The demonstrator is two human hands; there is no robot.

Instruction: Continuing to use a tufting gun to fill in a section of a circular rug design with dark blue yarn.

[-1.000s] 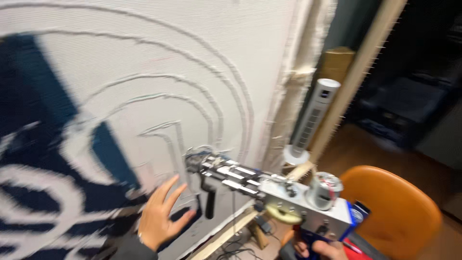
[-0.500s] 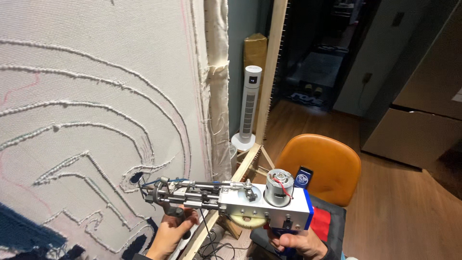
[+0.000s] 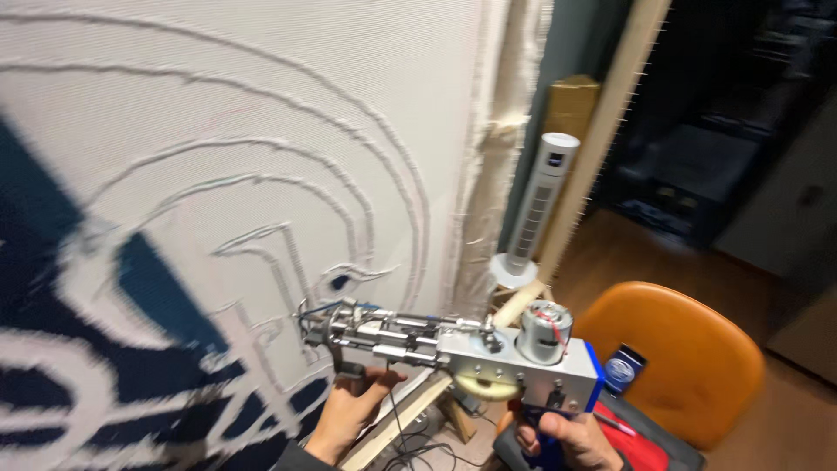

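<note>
Partly cropped at the bottom edge, right hand [image 3: 565,440] grips tufting gun [image 3: 453,349] rear handle; left hand [image 3: 349,408] grips front handle. Gun lies horizontal, needle pointing left, against white cloth [image 3: 218,113].

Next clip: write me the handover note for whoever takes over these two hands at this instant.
Left hand: wrapped around the front grip under the tufting gun.
Right hand: closed on the blue rear handle.
Gun: level, its needle end at the stretched white cloth; contact cannot be told.
Done: dark blue areas filled at lower left, white yarn outlines curving above.
Left: the cloth inside and above the outlines is bare.
Nearby: orange chair, white tower fan.
</note>
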